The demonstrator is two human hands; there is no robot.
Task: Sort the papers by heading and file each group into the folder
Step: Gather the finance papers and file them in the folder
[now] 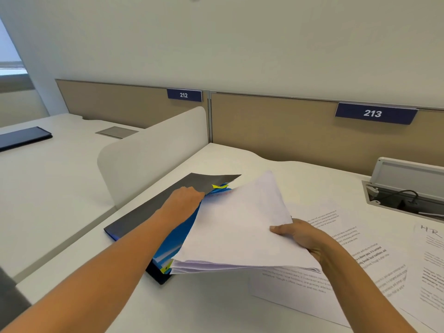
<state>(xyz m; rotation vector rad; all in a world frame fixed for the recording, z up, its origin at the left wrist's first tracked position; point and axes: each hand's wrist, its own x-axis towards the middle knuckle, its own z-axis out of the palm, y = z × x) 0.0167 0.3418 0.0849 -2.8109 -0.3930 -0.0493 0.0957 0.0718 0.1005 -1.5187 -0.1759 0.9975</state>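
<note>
The left hand (186, 200) holds the cover (192, 182) of the folder (157, 275) lifted. Just right of the folder, the right hand (300, 236) grips the sheaf (235, 231), which overlaps the blue dividers (177, 241); the opening lies leftward.

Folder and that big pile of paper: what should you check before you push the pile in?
1. Folder open: ok, the left hand holds its dark cover back.
2. Grip on the stack of papers: ok, the right hand pinches its right edge.
3. Stack edges even: not ok, the sheets fan apart at the near edge.
4. Right section for the heading: cannot tell, the yellow tab is too small to read.
5. Everything filed: not ok, loose papers lie on the desk to the right.
</note>
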